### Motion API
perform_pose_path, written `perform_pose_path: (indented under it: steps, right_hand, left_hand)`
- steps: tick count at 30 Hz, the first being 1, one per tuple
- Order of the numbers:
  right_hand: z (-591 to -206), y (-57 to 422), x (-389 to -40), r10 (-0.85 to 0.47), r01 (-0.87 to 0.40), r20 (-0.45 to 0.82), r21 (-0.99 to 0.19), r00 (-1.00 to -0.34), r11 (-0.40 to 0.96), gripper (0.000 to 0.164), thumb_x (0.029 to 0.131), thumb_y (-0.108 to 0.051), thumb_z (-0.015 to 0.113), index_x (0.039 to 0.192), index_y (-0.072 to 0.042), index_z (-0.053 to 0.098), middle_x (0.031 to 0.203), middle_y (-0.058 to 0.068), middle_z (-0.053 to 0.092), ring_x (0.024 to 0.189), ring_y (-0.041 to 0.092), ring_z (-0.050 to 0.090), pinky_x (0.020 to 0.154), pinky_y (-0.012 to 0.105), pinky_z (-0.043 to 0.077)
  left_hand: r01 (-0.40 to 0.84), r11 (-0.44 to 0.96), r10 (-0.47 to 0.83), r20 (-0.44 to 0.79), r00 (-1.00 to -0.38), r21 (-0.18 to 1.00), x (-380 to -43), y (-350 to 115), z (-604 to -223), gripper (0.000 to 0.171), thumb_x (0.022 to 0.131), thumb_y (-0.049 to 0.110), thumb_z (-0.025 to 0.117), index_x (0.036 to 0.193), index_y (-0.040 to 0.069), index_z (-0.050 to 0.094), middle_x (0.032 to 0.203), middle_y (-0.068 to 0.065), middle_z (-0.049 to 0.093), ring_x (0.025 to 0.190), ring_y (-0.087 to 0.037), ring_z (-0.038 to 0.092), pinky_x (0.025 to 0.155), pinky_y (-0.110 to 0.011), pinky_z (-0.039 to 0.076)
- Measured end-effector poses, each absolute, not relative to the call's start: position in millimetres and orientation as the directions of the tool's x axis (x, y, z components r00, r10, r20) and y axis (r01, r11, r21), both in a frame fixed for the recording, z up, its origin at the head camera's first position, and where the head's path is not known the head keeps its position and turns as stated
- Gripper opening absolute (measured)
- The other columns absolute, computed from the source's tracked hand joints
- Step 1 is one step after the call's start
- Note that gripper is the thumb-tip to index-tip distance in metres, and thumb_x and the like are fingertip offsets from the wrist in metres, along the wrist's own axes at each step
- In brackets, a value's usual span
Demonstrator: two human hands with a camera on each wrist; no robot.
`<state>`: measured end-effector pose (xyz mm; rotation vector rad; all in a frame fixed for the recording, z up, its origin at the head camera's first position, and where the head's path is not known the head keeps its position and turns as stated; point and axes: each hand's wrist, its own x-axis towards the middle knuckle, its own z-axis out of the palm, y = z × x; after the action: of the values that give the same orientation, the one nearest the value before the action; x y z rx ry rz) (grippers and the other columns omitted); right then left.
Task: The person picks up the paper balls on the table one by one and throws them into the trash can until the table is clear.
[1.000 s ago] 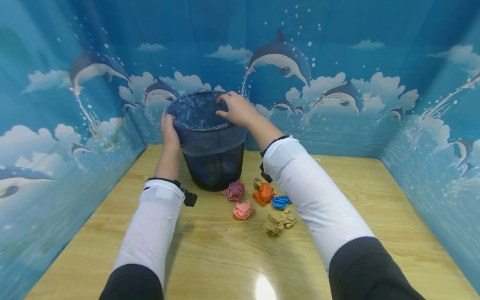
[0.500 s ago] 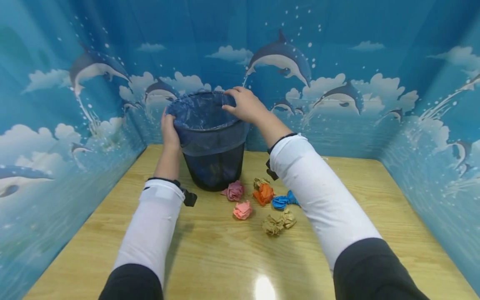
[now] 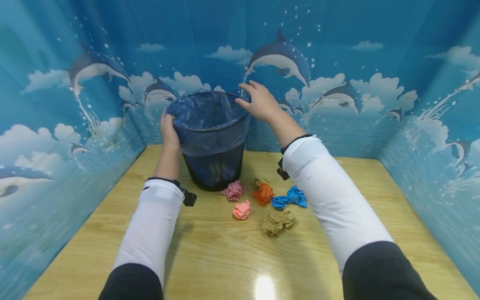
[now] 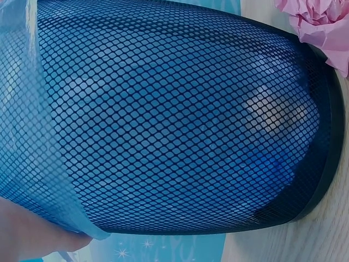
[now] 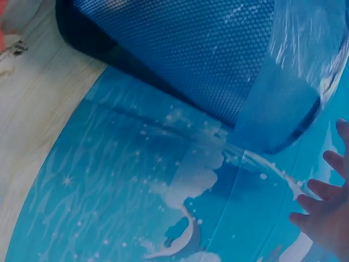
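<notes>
- As we look from the head view, the left hand [image 3: 170,130] grips the rim of a black, round wire-mesh bin [image 3: 214,171], upright on the pale-yellow wooden table [image 3: 217,258].
- Over its rim we see a translucent bluish plastic liner [image 3: 211,143] folded outward.
- We find the right hand [image 3: 262,103] with fingers spread, holding nothing, beside the rim; the right wrist view shows us a gap between fingertips and bin.
- Only the head view gives us all the crumpled paper: mauve [image 3: 234,191], salmon-pink [image 3: 242,210], orange [image 3: 263,194], blue [image 3: 297,196] and tan [image 3: 273,225].
- Through the mesh, the left wrist view shows us a blurred pale patch [image 4: 274,112]; we cannot tell what it is.
</notes>
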<state>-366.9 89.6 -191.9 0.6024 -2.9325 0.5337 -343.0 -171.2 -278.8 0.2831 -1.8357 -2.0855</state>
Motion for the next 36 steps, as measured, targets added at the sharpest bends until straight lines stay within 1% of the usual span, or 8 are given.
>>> perform_pose_path:
  steps: [3,6,9,16,26,29,32,36]
  right_hand:
    - [-193.1,99.7,-366.4,-0.347,-0.384,0.169,-0.309,-0.922,0.87,0.065,0.1,-0.049,0.041,0.156,-0.026,0.018,0.164,0.009,0.005,0.151,0.029,0.004,0.12,0.05,0.007]
    - [-195.7,109.9,-365.4,-0.337,-0.374,0.171,-0.297,-0.926,0.878,0.065,0.1,-0.049,0.04,0.157,-0.026,0.016,0.164,0.01,0.004,0.151,0.03,0.001,0.12,0.051,0.004]
    - [-200.0,120.2,-363.6,-0.321,-0.362,0.178,-0.298,-0.93,0.884,0.065,0.101,-0.048,0.04,0.157,-0.025,0.016,0.164,0.01,0.003,0.151,0.032,0.0,0.119,0.053,0.006]
    - [-215.1,148.0,-361.4,-0.269,-0.309,0.163,-0.321,-0.949,0.896,0.066,0.101,-0.047,0.04,0.157,-0.024,0.014,0.164,0.011,-0.001,0.15,0.034,-0.002,0.117,0.059,0.006]
    - [-237.0,177.7,-359.0,-0.231,-0.262,0.136,-0.296,-0.963,0.919,0.067,0.101,-0.045,0.041,0.157,-0.02,0.016,0.163,0.015,-0.001,0.149,0.038,-0.002,0.117,0.059,0.006]
    - [-243.3,184.0,-359.4,-0.232,-0.26,0.132,-0.277,-0.964,0.925,0.067,0.101,-0.044,0.042,0.157,-0.019,0.016,0.163,0.017,-0.001,0.149,0.04,-0.003,0.116,0.06,0.006]
    - [-251.7,190.2,-360.9,-0.232,-0.256,0.118,-0.264,-0.965,0.93,0.067,0.101,-0.044,0.042,0.157,-0.019,0.014,0.162,0.02,0.0,0.148,0.042,-0.003,0.116,0.061,0.006]
    - [-265.0,198.0,-361.9,-0.22,-0.24,0.106,-0.264,-0.97,0.934,0.068,0.101,-0.043,0.043,0.157,-0.017,0.014,0.161,0.021,0.002,0.147,0.044,-0.001,0.116,0.06,0.006]
  left_hand:
    - [0.121,-0.102,-0.385,0.073,-0.92,0.987,-344.7,-171.1,-279.2,0.063,0.094,0.028,0.032,0.155,0.029,0.02,0.163,0.007,0.011,0.149,-0.011,0.014,0.115,-0.03,0.021]
    - [0.124,-0.104,-0.389,0.075,-0.918,0.987,-345.5,-170.8,-279.2,0.063,0.094,0.028,0.032,0.156,0.027,0.02,0.163,0.007,0.011,0.149,-0.011,0.014,0.115,-0.03,0.021]
    - [0.131,-0.1,-0.389,0.082,-0.917,0.986,-345.1,-171.4,-278.3,0.063,0.093,0.028,0.033,0.156,0.026,0.02,0.163,0.006,0.012,0.149,-0.011,0.013,0.116,-0.03,0.02]
    - [0.119,-0.098,-0.372,0.074,-0.925,0.988,-343.4,-171.8,-278.2,0.063,0.094,0.029,0.032,0.156,0.029,0.019,0.163,0.008,0.01,0.149,-0.011,0.012,0.116,-0.031,0.02]
    - [0.11,-0.103,-0.38,0.063,-0.923,0.989,-344.5,-172.6,-280.3,0.062,0.094,0.028,0.032,0.155,0.029,0.021,0.163,0.007,0.012,0.149,-0.012,0.014,0.115,-0.031,0.021]
    - [0.112,-0.106,-0.38,0.064,-0.923,0.988,-343.4,-172.1,-280.3,0.061,0.095,0.029,0.033,0.155,0.03,0.021,0.162,0.008,0.012,0.148,-0.011,0.014,0.115,-0.031,0.02]
    - [0.118,-0.108,-0.384,0.068,-0.921,0.987,-342.7,-171.8,-279.8,0.062,0.094,0.029,0.033,0.155,0.029,0.021,0.163,0.008,0.012,0.149,-0.011,0.013,0.116,-0.03,0.02]
    - [0.124,-0.102,-0.38,0.077,-0.922,0.987,-343.0,-171.3,-279.8,0.063,0.094,0.029,0.032,0.155,0.028,0.021,0.163,0.007,0.012,0.149,-0.011,0.013,0.116,-0.03,0.019]
